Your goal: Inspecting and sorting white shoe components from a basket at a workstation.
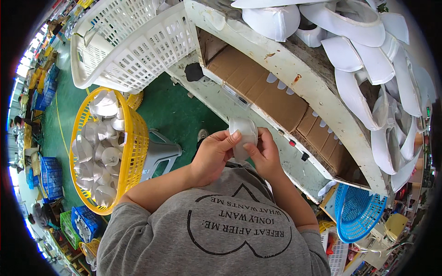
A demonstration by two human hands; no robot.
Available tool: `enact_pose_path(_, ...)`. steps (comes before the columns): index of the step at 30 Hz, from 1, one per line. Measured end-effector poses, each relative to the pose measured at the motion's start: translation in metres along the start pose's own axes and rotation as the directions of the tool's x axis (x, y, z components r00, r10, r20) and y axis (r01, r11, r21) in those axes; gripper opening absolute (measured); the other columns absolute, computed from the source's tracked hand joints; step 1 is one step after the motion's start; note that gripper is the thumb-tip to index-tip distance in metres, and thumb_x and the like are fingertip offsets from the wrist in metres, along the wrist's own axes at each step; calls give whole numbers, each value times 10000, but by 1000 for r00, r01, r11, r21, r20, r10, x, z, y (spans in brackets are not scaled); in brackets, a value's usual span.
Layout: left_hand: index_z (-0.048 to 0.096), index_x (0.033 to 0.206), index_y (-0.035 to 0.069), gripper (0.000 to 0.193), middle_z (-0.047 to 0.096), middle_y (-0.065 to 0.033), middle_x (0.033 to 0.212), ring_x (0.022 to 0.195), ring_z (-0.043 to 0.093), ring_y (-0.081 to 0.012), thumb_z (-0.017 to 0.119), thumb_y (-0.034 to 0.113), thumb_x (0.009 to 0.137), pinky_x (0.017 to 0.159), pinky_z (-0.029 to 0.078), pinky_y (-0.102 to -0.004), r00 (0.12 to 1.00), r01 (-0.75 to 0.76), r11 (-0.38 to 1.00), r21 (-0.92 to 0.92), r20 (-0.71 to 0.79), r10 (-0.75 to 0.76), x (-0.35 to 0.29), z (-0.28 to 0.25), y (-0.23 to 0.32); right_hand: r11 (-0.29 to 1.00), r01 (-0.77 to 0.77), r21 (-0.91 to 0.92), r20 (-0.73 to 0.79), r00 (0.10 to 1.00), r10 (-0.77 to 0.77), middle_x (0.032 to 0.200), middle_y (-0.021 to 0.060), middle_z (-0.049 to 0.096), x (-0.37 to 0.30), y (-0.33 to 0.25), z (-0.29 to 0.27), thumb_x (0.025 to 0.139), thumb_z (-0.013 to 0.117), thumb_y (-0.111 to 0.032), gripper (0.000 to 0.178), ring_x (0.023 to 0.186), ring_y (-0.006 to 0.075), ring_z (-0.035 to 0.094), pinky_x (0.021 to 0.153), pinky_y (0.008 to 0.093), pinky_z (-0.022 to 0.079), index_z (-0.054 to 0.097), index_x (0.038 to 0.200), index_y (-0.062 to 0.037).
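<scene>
In front of my grey shirt, both hands hold one cupped, translucent white piece [243, 128], which looks like a moulded shoe stiffener. My left hand [209, 154] pinches its left side, with the thumb on the face of the piece. On the other side, my right hand [267, 155] grips the lower right edge between thumb and fingers. To my left, a yellow basket [142, 154] is filled with similar pale cupped pieces [99, 142]. White curved shoe parts [357, 23] lie heaped on the bench top at the upper right.
A worn white workbench [294, 64] curves across ahead and to my right, with cardboard [258, 87] in its open shelf. White slotted baskets [138, 57] stand at the upper left. A grey stool [165, 149] is beside the yellow basket; a blue basket [343, 221] is at lower right.
</scene>
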State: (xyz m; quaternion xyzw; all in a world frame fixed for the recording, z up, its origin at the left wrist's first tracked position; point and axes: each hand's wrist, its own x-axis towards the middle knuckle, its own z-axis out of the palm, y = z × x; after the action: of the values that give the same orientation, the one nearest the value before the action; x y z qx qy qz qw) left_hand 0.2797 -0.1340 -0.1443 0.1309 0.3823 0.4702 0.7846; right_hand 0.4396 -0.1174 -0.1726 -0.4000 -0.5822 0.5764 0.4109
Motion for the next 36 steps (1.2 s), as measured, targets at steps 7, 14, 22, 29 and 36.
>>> enact_pose_path(7, 568, 1057, -4, 288, 623, -66, 967, 879, 578, -122, 586, 236, 898, 804, 463, -272, 985, -174, 972, 160, 30, 171, 5, 4, -1, 991, -14, 129, 40, 999, 8, 1071, 92, 567, 0, -6, -7, 815, 685, -119, 472, 1004, 168, 554, 888, 326, 443, 428, 1192, 2)
enact_pose_path(14, 536, 1128, -11, 291, 616, -103, 1052, 924, 606, -179, 573, 165, 899, 840, 483, -317, 995, -96, 980, 176, 38, 90, 10, -1, 3, 978, -59, 198, 67, 997, 47, 1135, 106, 531, -6, -9, -7, 791, 702, -92, 541, 1050, 191, 535, 928, 344, 427, 397, 1229, 2)
enact_pose_path(22, 537, 1126, -23, 305, 614, -124, 1065, 960, 609, -208, 550, 191, 910, 859, 477, -342, 996, -29, 998, 64, 86, 24, 3, 0, 17, 995, -33, -92, 134, 990, 45, 1233, 124, 421, -11, 1, -15, 737, 728, -51, 684, 1133, 220, 491, 949, 359, 420, 345, 1303, -13)
enact_pose_path(29, 512, 1164, -3, 317, 596, -85, 1089, 1007, 579, -178, 544, 194, 918, 892, 444, -317, 992, 13, 992, 126, 126, -29, -9, 2, -3, 892, 325, -313, -12, 938, -346, 1428, 173, 251, 5, -19, 0, 956, 380, -371, 635, 1342, 273, 223, 1089, 409, 177, 155, 1427, -12)
enact_pose_path(36, 536, 1156, 22, 427, 609, -66, 1072, 986, 579, -164, 689, 240, 822, 871, 450, -314, 976, 35, 994, 105, 211, -57, -15, -11, 5, 917, 384, -110, 197, 912, -359, 1454, 198, 194, 5, -5, -4, 949, 258, -525, 743, 1358, 297, 186, 1090, 416, 155, 127, 1418, 36)
